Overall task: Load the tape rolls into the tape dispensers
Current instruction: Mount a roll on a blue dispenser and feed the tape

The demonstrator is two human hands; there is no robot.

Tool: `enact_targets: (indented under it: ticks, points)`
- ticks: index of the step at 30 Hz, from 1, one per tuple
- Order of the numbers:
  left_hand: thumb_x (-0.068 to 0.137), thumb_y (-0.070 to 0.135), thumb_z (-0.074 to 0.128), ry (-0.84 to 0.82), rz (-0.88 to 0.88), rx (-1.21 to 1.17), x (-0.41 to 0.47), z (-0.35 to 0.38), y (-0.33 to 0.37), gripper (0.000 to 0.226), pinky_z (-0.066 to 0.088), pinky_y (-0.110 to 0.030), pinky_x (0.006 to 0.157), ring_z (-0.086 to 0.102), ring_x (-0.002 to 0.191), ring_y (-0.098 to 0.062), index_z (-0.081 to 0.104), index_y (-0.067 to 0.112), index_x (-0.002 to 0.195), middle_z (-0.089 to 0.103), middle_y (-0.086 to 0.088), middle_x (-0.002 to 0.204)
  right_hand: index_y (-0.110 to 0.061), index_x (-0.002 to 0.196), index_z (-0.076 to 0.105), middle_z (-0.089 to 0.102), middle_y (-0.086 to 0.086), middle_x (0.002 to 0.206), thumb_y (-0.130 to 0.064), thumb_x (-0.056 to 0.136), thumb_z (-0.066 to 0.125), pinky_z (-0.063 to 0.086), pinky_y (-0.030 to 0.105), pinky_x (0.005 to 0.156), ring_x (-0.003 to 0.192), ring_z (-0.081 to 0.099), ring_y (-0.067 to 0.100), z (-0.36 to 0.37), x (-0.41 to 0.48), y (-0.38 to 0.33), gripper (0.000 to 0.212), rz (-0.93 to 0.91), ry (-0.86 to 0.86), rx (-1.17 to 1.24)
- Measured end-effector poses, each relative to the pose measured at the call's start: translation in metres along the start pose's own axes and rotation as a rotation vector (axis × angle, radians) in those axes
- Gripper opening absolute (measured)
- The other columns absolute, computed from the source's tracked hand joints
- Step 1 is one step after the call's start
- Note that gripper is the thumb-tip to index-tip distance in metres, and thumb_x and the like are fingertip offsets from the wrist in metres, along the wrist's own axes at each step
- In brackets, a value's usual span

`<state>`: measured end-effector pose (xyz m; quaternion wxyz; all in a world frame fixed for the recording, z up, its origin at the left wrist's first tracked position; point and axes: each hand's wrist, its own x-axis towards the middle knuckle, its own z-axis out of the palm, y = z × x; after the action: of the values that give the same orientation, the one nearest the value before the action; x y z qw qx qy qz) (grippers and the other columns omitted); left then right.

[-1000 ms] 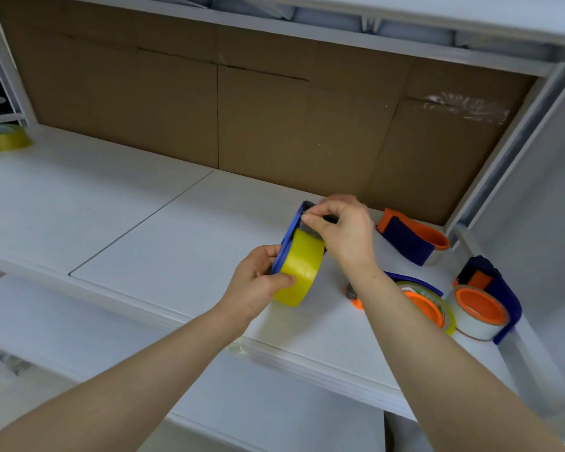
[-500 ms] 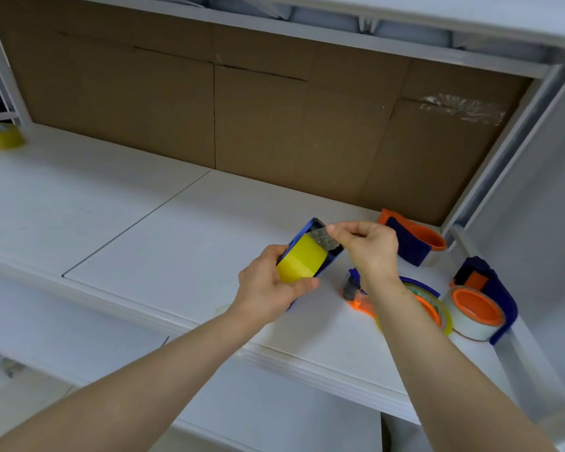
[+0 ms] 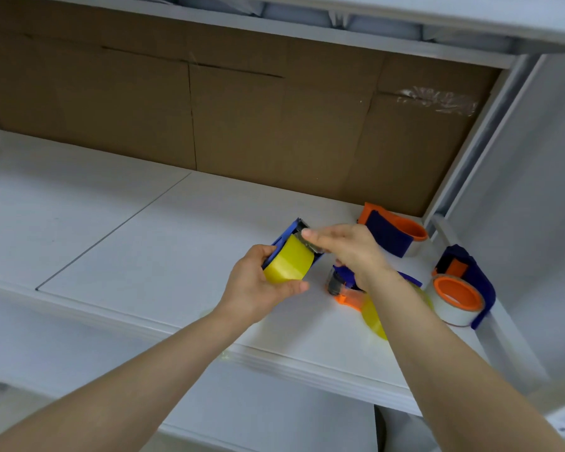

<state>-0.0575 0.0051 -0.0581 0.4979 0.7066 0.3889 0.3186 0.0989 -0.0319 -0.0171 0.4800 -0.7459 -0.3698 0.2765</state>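
Gleaming yellow tape roll sits in blue dispenser.

Centre frame, a yellow translucent tape roll sits in a bright blue plastic dispenser. Right of centre is an orange-and-navy plastic dispenser. At far right is a white tape roll with an orange core (wrapped by a navy plastic dispenser). Across the top runs a plain brown cardboard backing, and below it lies a plain white shelf board.

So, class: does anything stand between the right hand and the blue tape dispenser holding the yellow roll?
Nothing visible does. The left hand grips the blue tape dispenser with its yellow tape roll; the right hand has its fingertips right at the dispenser's top edge.
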Motion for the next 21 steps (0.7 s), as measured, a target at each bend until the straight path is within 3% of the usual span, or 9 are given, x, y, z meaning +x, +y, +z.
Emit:
enact_targets:
  ticks: [2, 6, 10, 14, 21]
  points:
    - [0.064, 0.021, 0.085, -0.006, 0.002, 0.014, 0.000, 0.000, 0.000, 0.055, 0.053, -0.030, 0.080, 0.060, 0.086, -0.011, 0.050, 0.022, 0.105, 0.059, 0.010, 0.092, -0.007, 0.077, 0.070, 0.065, 0.007, 0.072, -0.027, 0.081, 0.072, 0.049, 0.024, 0.064, 0.070, 0.057, 0.015, 0.008, 0.000, 0.002, 0.021, -0.124, 0.062, 0.007]
    - [0.061, 0.027, 0.087, -0.001, 0.003, 0.060, 0.000, -0.001, -0.001, 0.053, 0.048, -0.018, 0.067, 0.057, 0.077, -0.002, 0.051, 0.022, 0.100, 0.059, 0.013, 0.087, 0.001, 0.074, 0.070, 0.069, 0.020, 0.079, -0.024, 0.082, 0.070, 0.052, 0.040, 0.071, 0.070, 0.060, 0.025, 0.014, 0.009, 0.012, 0.027, -0.105, 0.173, -0.118]
    - [0.055, 0.037, 0.088, 0.042, -0.035, 0.136, 0.002, 0.001, 0.002, 0.056, 0.050, -0.025, 0.069, 0.059, 0.079, -0.010, 0.053, 0.021, 0.096, 0.059, 0.009, 0.086, 0.000, 0.075, 0.072, 0.069, 0.022, 0.083, -0.019, 0.080, 0.071, 0.054, 0.040, 0.074, 0.078, 0.064, 0.031, 0.011, 0.014, 0.015, 0.020, -0.014, 0.181, -0.131]
    - [0.052, 0.046, 0.087, 0.080, -0.078, 0.216, 0.007, 0.002, 0.007, 0.057, 0.050, -0.028, 0.069, 0.059, 0.078, -0.013, 0.053, 0.019, 0.089, 0.059, 0.007, 0.081, -0.012, 0.059, 0.064, 0.063, 0.008, 0.066, -0.021, 0.078, 0.074, 0.048, 0.030, 0.062, 0.070, 0.059, 0.022, 0.007, 0.012, 0.019, 0.023, 0.029, 0.155, -0.057]
    - [0.053, 0.049, 0.085, 0.094, -0.118, 0.249, 0.014, 0.000, 0.011, 0.058, 0.048, -0.028, 0.068, 0.059, 0.075, -0.015, 0.057, 0.015, 0.091, 0.058, 0.005, 0.077, -0.008, 0.064, 0.063, 0.069, 0.021, 0.086, -0.017, 0.070, 0.081, 0.056, 0.049, 0.083, 0.089, 0.068, 0.034, 0.001, 0.024, 0.022, 0.021, 0.137, 0.074, -0.075]
